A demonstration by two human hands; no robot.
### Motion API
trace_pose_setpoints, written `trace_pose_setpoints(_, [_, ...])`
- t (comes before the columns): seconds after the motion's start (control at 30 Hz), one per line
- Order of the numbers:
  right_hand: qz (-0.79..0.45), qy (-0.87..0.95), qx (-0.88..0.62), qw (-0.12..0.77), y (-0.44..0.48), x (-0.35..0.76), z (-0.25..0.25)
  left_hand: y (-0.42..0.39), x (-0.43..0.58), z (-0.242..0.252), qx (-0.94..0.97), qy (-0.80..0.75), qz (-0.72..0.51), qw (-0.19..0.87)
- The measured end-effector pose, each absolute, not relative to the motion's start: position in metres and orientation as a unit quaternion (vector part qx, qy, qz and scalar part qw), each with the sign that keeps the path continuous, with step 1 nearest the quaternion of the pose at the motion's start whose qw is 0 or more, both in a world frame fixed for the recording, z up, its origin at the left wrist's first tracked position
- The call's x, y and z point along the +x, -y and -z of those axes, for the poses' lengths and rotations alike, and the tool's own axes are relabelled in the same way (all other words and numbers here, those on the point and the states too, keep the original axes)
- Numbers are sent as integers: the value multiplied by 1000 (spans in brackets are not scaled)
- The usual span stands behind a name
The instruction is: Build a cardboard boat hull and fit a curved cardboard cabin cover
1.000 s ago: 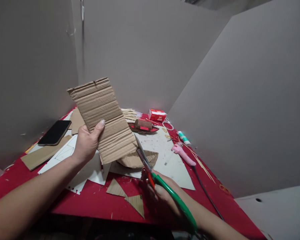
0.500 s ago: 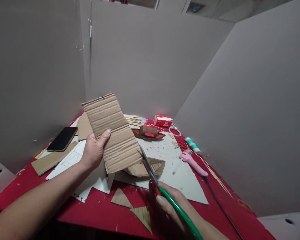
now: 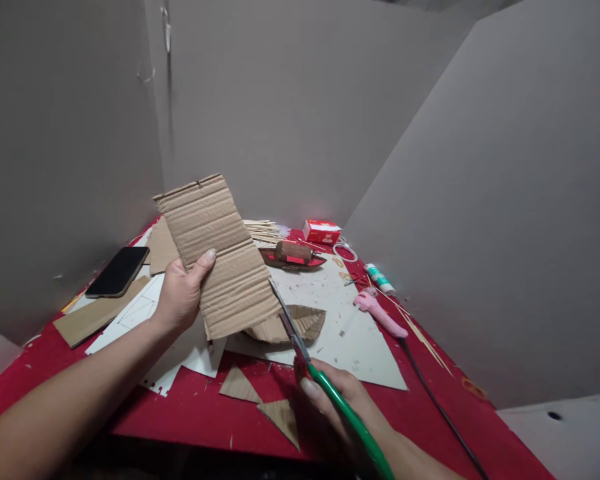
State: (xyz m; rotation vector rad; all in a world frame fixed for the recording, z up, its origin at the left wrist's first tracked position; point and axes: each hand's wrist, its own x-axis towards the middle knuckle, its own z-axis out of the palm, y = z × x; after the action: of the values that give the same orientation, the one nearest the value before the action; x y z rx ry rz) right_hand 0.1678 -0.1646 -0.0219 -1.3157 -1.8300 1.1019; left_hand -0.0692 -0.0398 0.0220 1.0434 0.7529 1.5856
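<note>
My left hand [image 3: 183, 290] grips a ribbed piece of cardboard [image 3: 225, 257] by its left edge, thumb on its face, and holds it tilted above the table. In my right hand [image 3: 337, 400] is a pair of green-handled scissors [image 3: 303, 350], the blades at the cardboard's lower right corner. Part of the handle is hidden by my fingers. Behind the blades lies a boat-shaped cardboard form [image 3: 305, 323], partly covered by the held piece. Two cardboard scraps [image 3: 240, 385] lie near the front edge.
Further back stand a small model boat [image 3: 293, 255], thin wooden sticks [image 3: 263, 231] and a red box [image 3: 321, 231]. To the right is a pink glue gun [image 3: 380, 312] with its cord. A phone [image 3: 117, 272] and a cardboard strip [image 3: 100, 313] lie left, on the red table [image 3: 180, 427].
The whole view has shifted slightly, so most things sit a little higher and further left. Both hands keep their hold, and the scissor blades stay at the cardboard's lower right edge.
</note>
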Motion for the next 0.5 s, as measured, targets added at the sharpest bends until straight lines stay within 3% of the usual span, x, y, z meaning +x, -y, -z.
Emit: trace_pose_setpoints(0.5, [-402,697,-488,339,160,159,16,50,-67,-20,470,-324,-630,527])
